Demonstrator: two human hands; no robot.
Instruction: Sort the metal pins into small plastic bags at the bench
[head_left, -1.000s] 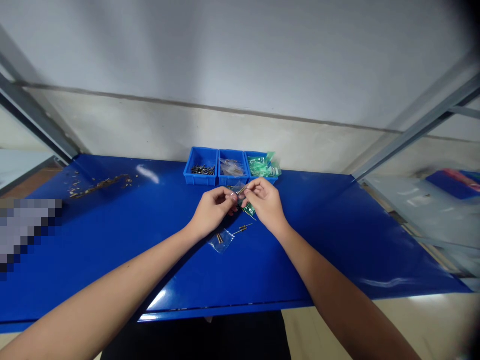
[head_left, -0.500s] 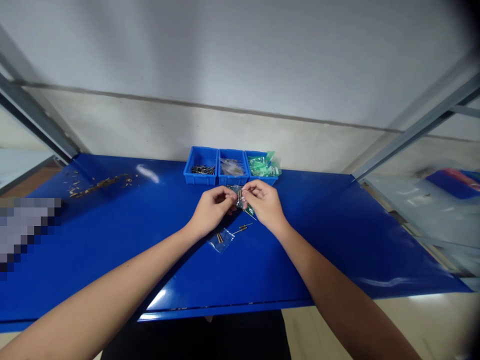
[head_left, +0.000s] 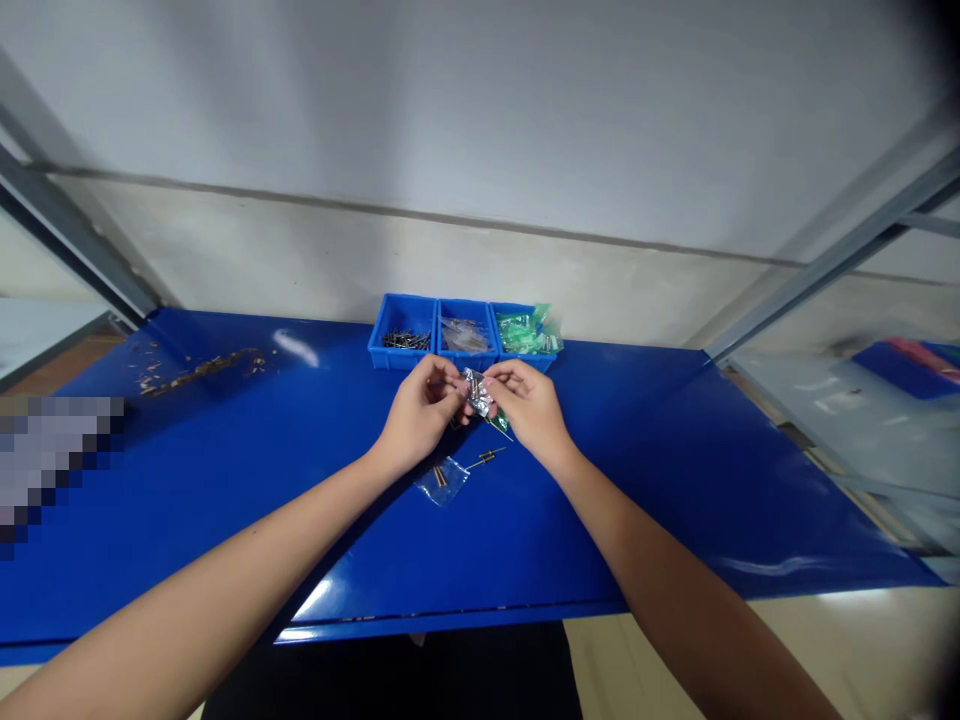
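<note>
Between my two hands is a small clear plastic bag (head_left: 478, 392) with brass-coloured pieces in it. My left hand (head_left: 426, 408) pinches its left side, and my right hand (head_left: 529, 405) pinches its right side. Just below my right fingers a green packet (head_left: 501, 422) lies on the table, partly hidden. Closer to me are a few pin-like metal pieces, probably rivets (head_left: 487, 456), on the blue surface. Beside them rests another clear bag (head_left: 444, 481) holding brass-coloured pieces.
Three blue bins stand side by side behind my hands: a left bin (head_left: 379, 330) with loose metal pins, a middle bin (head_left: 469, 361) with clear bags, a right bin (head_left: 536, 363) with green packets. Brown debris (head_left: 199, 372) is scattered on the blue table (head_left: 637, 470) at left.
The bag between my hands has turned and crumpled, so more of its shiny film shows. My left fingers have risen slightly; the things on the table stay put.
</note>
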